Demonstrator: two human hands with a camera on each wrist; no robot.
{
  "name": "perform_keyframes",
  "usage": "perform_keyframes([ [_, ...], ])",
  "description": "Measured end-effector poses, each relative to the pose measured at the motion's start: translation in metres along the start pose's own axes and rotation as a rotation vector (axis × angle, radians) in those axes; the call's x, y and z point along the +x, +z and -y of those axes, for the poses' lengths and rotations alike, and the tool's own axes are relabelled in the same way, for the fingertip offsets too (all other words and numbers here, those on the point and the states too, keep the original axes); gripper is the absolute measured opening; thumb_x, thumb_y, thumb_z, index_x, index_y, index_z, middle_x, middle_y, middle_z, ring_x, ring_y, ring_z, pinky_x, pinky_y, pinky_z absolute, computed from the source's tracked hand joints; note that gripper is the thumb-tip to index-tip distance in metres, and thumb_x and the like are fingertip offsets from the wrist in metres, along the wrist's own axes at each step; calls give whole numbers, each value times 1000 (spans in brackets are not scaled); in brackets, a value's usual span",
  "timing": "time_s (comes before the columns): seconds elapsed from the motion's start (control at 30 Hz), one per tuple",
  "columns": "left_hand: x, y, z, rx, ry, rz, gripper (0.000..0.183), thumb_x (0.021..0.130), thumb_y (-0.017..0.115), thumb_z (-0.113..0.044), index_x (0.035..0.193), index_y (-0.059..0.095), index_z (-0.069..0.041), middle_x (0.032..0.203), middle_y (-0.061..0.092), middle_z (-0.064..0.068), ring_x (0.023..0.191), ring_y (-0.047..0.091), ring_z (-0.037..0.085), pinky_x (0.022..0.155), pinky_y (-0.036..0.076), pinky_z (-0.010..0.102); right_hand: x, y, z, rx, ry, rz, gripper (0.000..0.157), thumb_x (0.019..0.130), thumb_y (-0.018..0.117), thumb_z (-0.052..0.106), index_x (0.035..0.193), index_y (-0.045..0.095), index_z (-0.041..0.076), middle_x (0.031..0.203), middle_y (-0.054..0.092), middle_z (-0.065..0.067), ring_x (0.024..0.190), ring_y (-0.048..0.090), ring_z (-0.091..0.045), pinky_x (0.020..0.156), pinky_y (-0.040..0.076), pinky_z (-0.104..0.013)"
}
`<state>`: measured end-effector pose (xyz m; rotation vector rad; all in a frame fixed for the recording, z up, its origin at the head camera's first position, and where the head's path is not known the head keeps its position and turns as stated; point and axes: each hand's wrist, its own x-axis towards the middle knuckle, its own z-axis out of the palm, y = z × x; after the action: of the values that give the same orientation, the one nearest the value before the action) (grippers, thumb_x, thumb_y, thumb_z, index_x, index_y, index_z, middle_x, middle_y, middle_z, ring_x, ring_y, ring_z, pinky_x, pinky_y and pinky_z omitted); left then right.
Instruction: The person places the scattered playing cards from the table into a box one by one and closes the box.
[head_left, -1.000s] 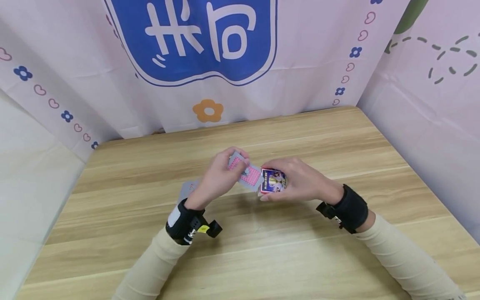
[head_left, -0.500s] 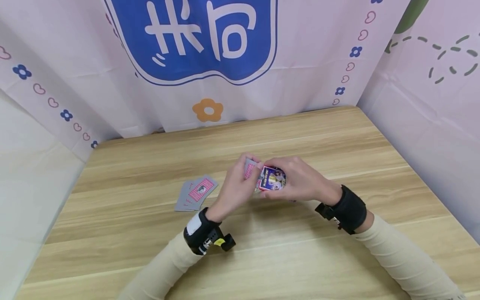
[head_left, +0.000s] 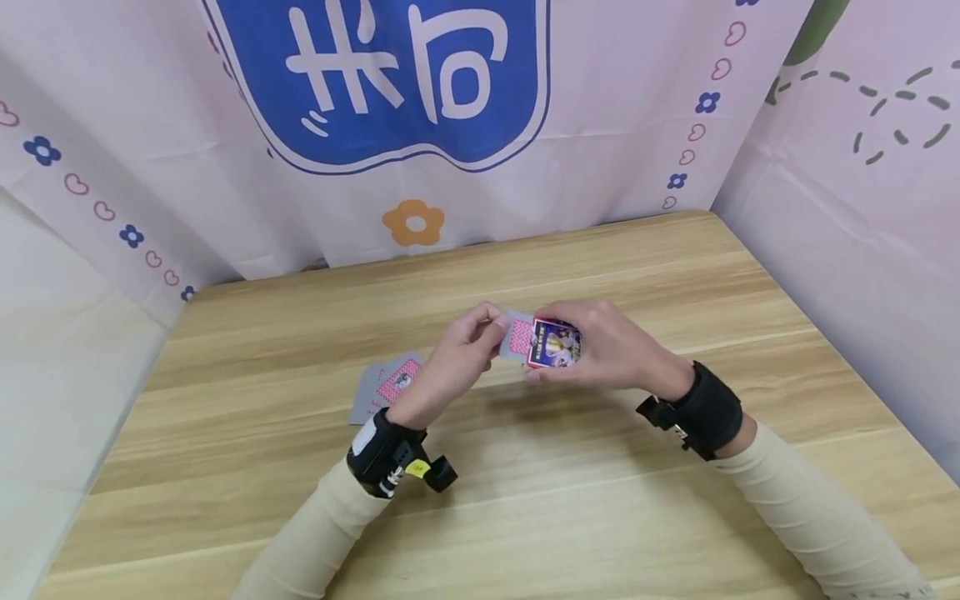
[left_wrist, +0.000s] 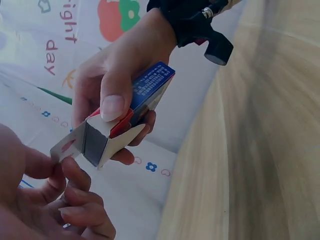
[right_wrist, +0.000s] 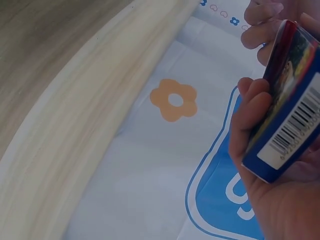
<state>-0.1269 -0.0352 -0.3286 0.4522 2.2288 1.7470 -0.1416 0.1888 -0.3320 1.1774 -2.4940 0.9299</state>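
Note:
In the head view my left hand (head_left: 454, 360) pinches the edge of a playing card (head_left: 518, 336) with a pink-patterned back and grey border. The card's far end lies at the mouth of a small card box (head_left: 557, 344). My right hand (head_left: 621, 346) grips that box, thumb on one side and fingers on the other, above the table. Seen from the left wrist, the box (left_wrist: 152, 84) has its end flap open, a grey stack shows inside, and the card (left_wrist: 68, 145) sticks out. In the right wrist view a barcode shows on the box (right_wrist: 295, 125).
Several playing cards (head_left: 372, 390) lie face down and overlapping on the wooden table (head_left: 525, 500), left of my left hand and partly behind its wrist. A printed curtain (head_left: 337, 212) hangs along the table's far edge.
My left hand moved in to the box with the card, then back left a little, keeping its edge pinched. The box in my right hand has shifted slightly up and right.

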Motion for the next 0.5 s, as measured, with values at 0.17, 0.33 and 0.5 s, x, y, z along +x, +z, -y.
perform_keyframes([
  [0.17,5,-7,5,-125,-28,163,28,96,54,-38,96,57,-9,82,47,3,77,44,21,63,37,30,-1,0,1,61,-39,-7,64,63,84,38,113,62,4,97,67,-4,77,58,-7,60,54,-29],
  [0.33,13,-18,19,-292,-93,278,30,90,64,-34,86,58,-5,77,39,3,72,37,19,64,32,32,-1,1,1,97,-71,-22,64,63,84,40,113,62,6,97,67,-2,76,57,-6,58,53,-28],
  [0.5,16,-18,32,-340,-89,314,31,90,65,-29,78,56,-1,74,37,1,69,35,17,62,30,32,1,3,1,102,-93,-12,63,63,83,43,111,63,6,96,67,-2,75,57,-6,58,53,-28],
])
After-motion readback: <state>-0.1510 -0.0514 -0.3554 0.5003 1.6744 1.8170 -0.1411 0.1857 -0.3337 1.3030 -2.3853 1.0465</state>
